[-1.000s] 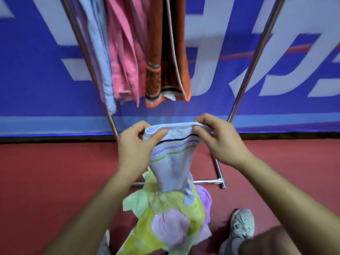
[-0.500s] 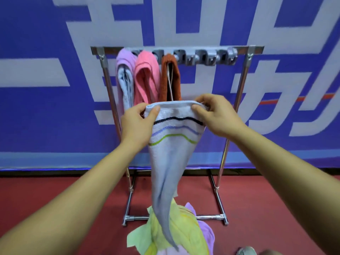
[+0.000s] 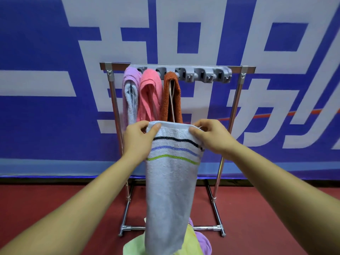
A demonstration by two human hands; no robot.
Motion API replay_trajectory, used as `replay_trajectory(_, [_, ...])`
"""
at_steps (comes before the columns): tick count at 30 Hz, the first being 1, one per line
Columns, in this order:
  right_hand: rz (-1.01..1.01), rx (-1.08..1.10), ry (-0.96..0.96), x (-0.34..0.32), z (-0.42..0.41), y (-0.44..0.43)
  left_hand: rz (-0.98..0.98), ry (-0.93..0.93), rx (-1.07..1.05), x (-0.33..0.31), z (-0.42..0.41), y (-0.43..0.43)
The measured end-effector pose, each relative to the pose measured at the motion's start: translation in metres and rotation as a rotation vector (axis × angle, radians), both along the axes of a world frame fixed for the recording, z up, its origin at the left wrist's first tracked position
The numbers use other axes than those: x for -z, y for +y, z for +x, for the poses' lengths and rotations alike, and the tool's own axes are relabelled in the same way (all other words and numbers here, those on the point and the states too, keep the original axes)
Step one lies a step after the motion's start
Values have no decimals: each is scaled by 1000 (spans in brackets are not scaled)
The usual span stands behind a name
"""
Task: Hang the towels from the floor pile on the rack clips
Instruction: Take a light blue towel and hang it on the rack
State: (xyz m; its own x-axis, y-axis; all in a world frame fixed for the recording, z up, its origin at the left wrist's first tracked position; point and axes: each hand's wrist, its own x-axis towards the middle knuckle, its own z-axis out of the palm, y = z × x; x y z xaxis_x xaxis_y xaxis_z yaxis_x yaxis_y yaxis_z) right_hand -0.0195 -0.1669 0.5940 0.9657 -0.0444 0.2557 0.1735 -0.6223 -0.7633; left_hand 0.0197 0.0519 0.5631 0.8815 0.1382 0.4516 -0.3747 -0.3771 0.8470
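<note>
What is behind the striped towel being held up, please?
The orange towel and pink towel hang on the rack behind the striped towel; their lower ends are covered. At the bottom, part of the floor pile is covered too.

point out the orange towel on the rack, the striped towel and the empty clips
Rust-orange terry towel point(image 3: 167, 100): head view, left fold.
Pale blue striped towel point(image 3: 171, 190): head view, plain middle below stripes.
Grey plastic clip strip point(image 3: 204, 75): head view, an empty clip.

The rack point(image 3: 228, 115) is shiny chromed metal; its clip strip point(image 3: 204, 75) looks matt grey plastic. The striped towel point(image 3: 171, 190) is rough looped terry cloth.
</note>
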Motion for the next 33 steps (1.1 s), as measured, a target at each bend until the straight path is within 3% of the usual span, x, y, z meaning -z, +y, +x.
replay_trajectory(10, [429, 15, 170, -18, -10, 17, -90, 73, -93, -11, -22, -22])
replay_trajectory(19, [465, 26, 130, -6, -16, 36, -258, 139, 45, -9, -49, -45])
replay_trajectory(24, [386, 45, 83, 2, -17, 40, -438, 251, 107, -3, -59, -51])
replay_trajectory(33, [387, -36, 89, -3, -19, 43, -613, 356, 383, -15, -70, -45])
